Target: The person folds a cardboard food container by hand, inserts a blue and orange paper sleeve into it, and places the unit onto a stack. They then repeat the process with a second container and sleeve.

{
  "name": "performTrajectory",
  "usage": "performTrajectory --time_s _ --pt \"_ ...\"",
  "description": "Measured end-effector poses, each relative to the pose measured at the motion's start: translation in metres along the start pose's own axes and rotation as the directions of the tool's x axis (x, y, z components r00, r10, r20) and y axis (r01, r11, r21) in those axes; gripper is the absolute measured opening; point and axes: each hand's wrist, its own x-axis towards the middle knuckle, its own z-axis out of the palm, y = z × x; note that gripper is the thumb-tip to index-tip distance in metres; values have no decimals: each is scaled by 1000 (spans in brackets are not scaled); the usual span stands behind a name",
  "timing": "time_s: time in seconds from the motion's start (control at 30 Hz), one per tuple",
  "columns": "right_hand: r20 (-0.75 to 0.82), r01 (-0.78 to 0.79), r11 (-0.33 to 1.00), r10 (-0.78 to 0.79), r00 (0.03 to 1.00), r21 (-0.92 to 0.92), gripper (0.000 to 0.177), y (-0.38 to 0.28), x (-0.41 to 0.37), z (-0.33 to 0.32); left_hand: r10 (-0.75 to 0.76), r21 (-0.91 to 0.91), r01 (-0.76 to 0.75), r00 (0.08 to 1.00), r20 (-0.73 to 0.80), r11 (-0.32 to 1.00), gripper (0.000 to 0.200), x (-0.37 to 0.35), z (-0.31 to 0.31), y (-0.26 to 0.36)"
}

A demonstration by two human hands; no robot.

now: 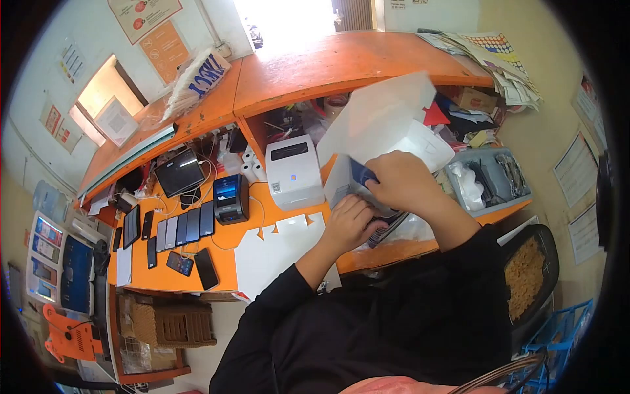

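Both hands are in front of me at the counter's edge. My right hand (401, 184) is curled over a blue-and-white folded packet (344, 177), its thumb pressed against the blue part. Around the lower edge of the same packet, my left hand (354, 226) has its fingers bent. Its exact kind cannot be made out. Just under my hands a dark striped stack (388, 230) shows in part. Behind them a large white sheet (380, 108) stands up at a tilt. A white sheet with notched edges (275, 253) lies beside my left forearm.
A white label printer (294, 174) and a small black printer (230, 199) stand left of my hands. Several phones (190, 225) lie farther left. To the right sits a grey bin (489, 180) with cables. The raised orange counter (315, 62) runs along the back.
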Motion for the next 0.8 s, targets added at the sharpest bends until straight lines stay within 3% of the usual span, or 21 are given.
performTrajectory --time_s 0.03,0.17,0.23,0.33,0.47,0.57,0.8 --pt "17 32 999 -31 999 -33 24 2 1 6 -1 14 1 1000 -1 1000 29 0 2 0" --pt "-8 64 972 -64 998 226 25 -18 -15 -11 -39 79 39 999 2 996 29 -27 17 -24" --pt "-16 74 943 -72 997 324 26 -27 -23 -23 10 85 -7 1000 -27 996 29 -22 16 -22" --pt "42 -71 994 68 997 84 25 -8 -3 -1 12 24 -12 1000 3 1000 30 -5 3 -6" --pt "77 -76 991 85 993 -110 20 -2 -4 20 -5 0 5 1000 -1 1000 30 0 4 -6" --pt "154 -40 992 58 986 -120 19 5 -2 26 -26 -5 26 1000 13 1000 31 -2 5 -3" --pt "66 -103 992 107 992 -67 18 0 -3 54 -8 -125 -1 998 -68 992 33 -10 14 -8"
